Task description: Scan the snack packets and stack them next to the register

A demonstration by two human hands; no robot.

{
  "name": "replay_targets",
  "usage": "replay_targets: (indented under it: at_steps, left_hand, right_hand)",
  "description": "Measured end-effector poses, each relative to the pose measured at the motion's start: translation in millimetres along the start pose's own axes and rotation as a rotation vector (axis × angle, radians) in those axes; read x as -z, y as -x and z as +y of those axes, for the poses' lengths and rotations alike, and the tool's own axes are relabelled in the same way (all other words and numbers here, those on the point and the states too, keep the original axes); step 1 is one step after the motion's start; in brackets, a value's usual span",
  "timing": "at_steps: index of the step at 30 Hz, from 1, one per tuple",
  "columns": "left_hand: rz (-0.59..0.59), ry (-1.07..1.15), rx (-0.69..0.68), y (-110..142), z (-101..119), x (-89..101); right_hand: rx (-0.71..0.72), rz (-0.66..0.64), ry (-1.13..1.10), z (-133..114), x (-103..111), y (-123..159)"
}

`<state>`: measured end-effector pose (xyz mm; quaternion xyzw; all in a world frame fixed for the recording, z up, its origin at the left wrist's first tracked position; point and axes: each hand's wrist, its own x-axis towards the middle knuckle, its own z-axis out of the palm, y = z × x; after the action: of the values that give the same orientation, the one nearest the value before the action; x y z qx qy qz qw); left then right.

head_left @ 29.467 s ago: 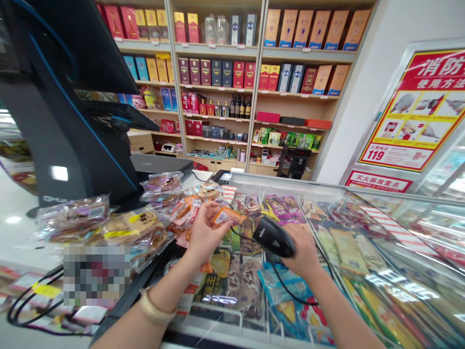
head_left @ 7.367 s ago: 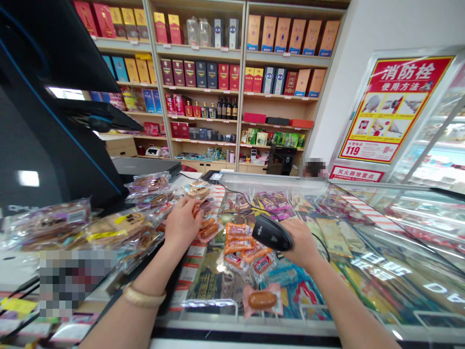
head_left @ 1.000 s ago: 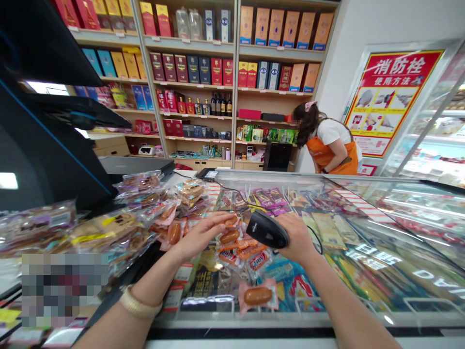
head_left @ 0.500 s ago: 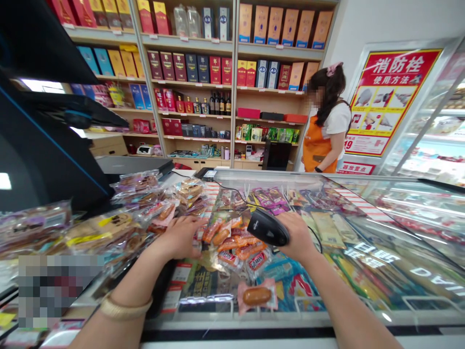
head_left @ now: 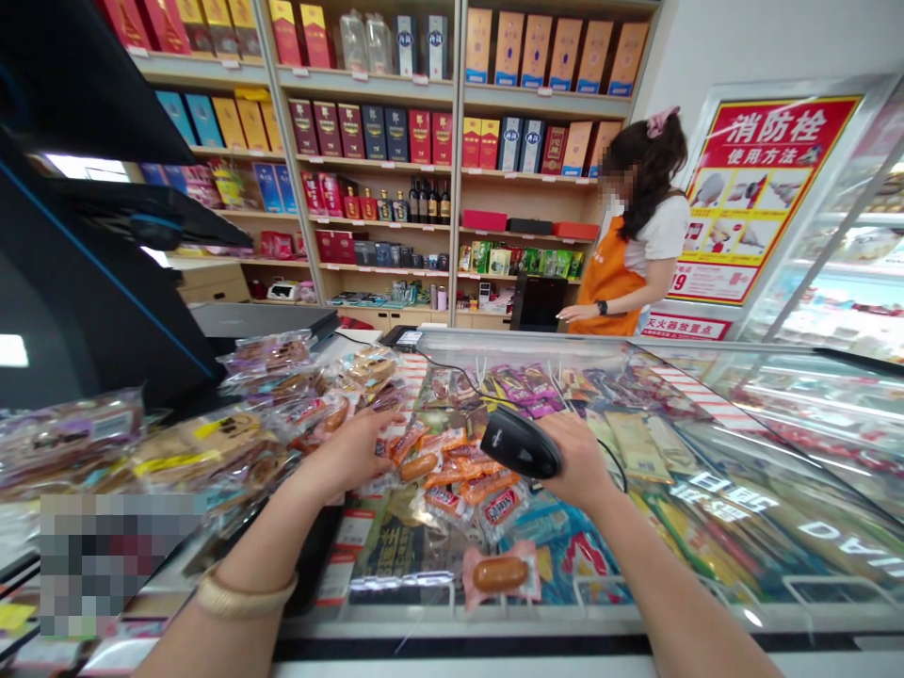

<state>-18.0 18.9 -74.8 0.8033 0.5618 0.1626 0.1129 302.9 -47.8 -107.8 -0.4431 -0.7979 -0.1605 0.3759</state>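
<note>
My right hand (head_left: 575,457) is wrapped around a black handheld barcode scanner (head_left: 521,443), its head pointing left over the glass top. My left hand (head_left: 346,452), with a pale bracelet (head_left: 244,595) on the wrist, is at the left edge of the glass. Its thumb and fingers close around a packaged sausage, mostly hidden by the hand. Just right of the fingertips lies a heap of wrapped sausages (head_left: 473,476) in orange and red packs. A single sausage in a clear pack (head_left: 500,574) lies nearer me. More sausage packs (head_left: 321,414) lie behind my left hand.
Bagged breads (head_left: 204,447) and a dark checkout terminal (head_left: 91,273) stand at left. Packaged goods show beneath the freezer's glass lid (head_left: 678,471). The scanner's cable (head_left: 459,372) crosses the glass. A person in an orange apron (head_left: 614,282) stands beyond, before shelves of boxes (head_left: 385,137).
My left hand went from the heap back to the left, then slightly right again. Loose packs beside it shifted slightly. The person beyond straightened up. The scanner stayed in my right hand.
</note>
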Motion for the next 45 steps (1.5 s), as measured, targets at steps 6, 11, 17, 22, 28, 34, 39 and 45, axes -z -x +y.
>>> replay_targets:
  at_steps: [6, 11, 17, 22, 28, 34, 39, 45]
  left_hand:
    - [0.141, 0.405, -0.024, -6, -1, 3.8]
    - [0.310, 0.831, -0.060, -4, 16, 1.4]
    - [0.225, 0.810, -0.193, -2, 25, -9.1]
    - [0.150, 0.809, -0.200, 0, 28, -10.4]
    - [0.159, 0.797, -0.201, 1, 29, -9.0]
    - [0.032, 0.619, -0.275, 1, 31, -19.5]
    - [0.441, 0.155, -0.086, 0, 22, -6.2]
    - [0.492, -0.389, 0.335, 12, 10, 18.6]
  right_hand:
    - [-0.001, 0.003, 0.002, -1, 0, -1]
    - [0.006, -0.005, -0.051, -7, 2, -3]
    - [-0.014, -0.085, -0.052, -10, 0, -3]
    - [-0.018, -0.144, -0.032, -9, 0, -4]
    - [-0.017, -0.118, -0.045, -11, 0, -4]
    - [0.005, -0.028, -0.017, -8, 0, -2]
    - [0.006, -0.028, -0.021, -4, -1, -1]
    - [0.017, -0.024, -0.020, -5, 0, -1]
